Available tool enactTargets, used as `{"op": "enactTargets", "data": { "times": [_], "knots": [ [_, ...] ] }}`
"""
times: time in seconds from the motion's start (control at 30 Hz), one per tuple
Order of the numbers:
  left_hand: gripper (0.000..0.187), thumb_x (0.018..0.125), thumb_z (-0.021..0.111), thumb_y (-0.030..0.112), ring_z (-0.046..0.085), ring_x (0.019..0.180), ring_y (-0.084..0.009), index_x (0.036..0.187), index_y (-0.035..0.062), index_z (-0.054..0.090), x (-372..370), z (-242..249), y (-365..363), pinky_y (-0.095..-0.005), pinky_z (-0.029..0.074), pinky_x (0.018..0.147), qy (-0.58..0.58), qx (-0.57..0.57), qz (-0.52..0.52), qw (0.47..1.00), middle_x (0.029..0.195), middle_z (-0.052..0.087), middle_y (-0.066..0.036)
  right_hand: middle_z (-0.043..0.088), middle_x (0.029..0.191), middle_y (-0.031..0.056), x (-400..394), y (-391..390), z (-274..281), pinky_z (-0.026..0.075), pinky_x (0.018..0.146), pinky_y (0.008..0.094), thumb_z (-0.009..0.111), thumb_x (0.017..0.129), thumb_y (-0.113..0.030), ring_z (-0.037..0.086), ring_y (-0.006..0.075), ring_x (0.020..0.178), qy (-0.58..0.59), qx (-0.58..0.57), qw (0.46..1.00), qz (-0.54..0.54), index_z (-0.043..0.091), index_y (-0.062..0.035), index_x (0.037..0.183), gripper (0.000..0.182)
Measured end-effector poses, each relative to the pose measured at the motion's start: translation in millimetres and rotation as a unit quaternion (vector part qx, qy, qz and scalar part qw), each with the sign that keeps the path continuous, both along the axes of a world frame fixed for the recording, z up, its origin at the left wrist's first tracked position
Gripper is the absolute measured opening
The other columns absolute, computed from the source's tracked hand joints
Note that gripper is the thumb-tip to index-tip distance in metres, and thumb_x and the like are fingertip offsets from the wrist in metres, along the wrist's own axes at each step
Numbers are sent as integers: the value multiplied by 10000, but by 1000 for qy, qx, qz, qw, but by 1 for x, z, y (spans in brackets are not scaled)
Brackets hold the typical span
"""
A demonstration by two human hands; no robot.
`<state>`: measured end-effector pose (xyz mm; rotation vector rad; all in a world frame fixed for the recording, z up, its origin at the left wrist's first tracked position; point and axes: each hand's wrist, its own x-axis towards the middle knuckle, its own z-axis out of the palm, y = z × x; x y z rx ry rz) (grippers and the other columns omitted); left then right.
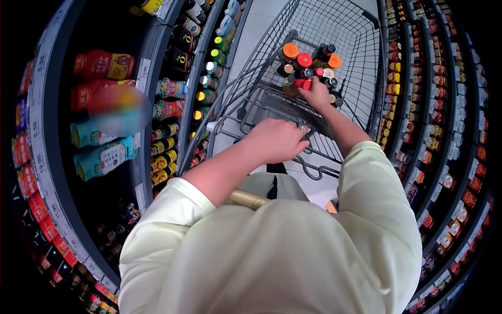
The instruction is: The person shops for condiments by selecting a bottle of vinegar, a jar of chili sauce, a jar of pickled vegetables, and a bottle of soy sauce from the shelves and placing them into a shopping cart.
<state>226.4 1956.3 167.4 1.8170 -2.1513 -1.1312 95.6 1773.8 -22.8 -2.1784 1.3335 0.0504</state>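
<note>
My right hand (316, 97) reaches into the wire shopping cart (361, 99), its fingers closed round the red cap of a bottle (302, 85). Clustered about it in the cart are several bottles and jars, among them an orange-capped one (289, 51), a red-capped one (304, 60) and a dark-capped bottle (328, 49). The bodies of most are hidden beneath their lids. My left hand (280, 140), with a ring on one finger, hovers over the near end of the cart. Its thumb stands apart from the bent fingers, and nothing shows in it.
Shelves stand close on both sides. On the left are red pouches (104, 64), teal pouches (107, 159) and green-capped bottles (219, 43). The right shelf holds rows of jars (394, 78). A pale tan bar (248, 199) lies near my waist. Tiled floor (256, 31) runs beside the cart.
</note>
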Motion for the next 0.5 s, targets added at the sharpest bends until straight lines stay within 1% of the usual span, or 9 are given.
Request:
{"op": "enactTargets", "data": {
  "times": [0.07,0.1,0.17,0.2,0.23,0.3,0.37,0.43,0.5],
  "knots": [
    [429,964,495,388,678,875,-327,1243,85,615,1,4,0,-456,550,770,6,-7,-5,1000,945,686,-133,689,910,247,-12,-2,48,537,783,471,760,710,-431,675,404,884,-19,-24,999,-11,572,-1,1106,615],
    [429,964,495,388,678,875,-327,1243,85,615,1,6,0,-456,550,770,7,-19,-5,1000,945,686,-133,692,915,244,-22,-7,66,535,794,457,755,706,-459,677,396,898,-26,-25,999,-15,587,22,1101,644],
    [433,960,502,397,672,917,-330,1243,89,614,2,5,1,-456,542,800,18,-13,3,1000,995,684,-137,701,885,218,-42,-13,109,567,715,409,775,714,-444,710,334,809,-92,-16,994,-60,602,51,1070,633],
    [447,938,550,405,651,975,-333,1252,92,604,3,5,0,-451,530,835,28,0,16,999,1097,643,-136,699,853,174,-45,-8,151,581,597,343,799,737,-380,715,241,696,-154,81,977,-127,608,65,1046,575],
    [447,938,550,405,651,975,-333,1252,92,604,5,10,0,-451,530,835,30,-15,13,999,1097,643,-136,681,837,127,-49,-6,185,567,520,278,806,761,-304,684,164,616,-169,104,969,-148,611,54,1046,497],
    [493,900,621,395,618,1038,-333,1284,89,569,12,20,0,-441,514,870,46,-92,133,986,1184,577,-131,668,838,99,-63,-1,246,559,535,255,805,768,-273,671,142,626,-223,112,958,-139,613,41,1050,464],
    [713,788,758,380,555,1142,-341,1368,89,463,21,33,-5,-434,470,950,54,-199,216,954,1254,523,-145,661,836,77,-70,12,302,532,543,225,803,769,-255,649,123,623,-264,112,951,-118,617,26,1057,443],
    [824,733,802,378,533,1184,-358,1404,86,423,30,53,-8,-444,433,1002,62,-377,203,902,1300,522,-164,659,855,62,-73,29,348,504,557,212,794,777,-228,631,109,645,-300,102,946,-72,611,10,1093,436],
    [878,708,821,358,502,1230,-381,1424,80,396,42,85,-8,-455,394,1044,130,-407,135,894,1330,527,-186,659,884,49,-69,47,383,489,567,212,791,770,-216,617,94,686,-338,83,938,0,594,-6,1149,475]
  ]
}}
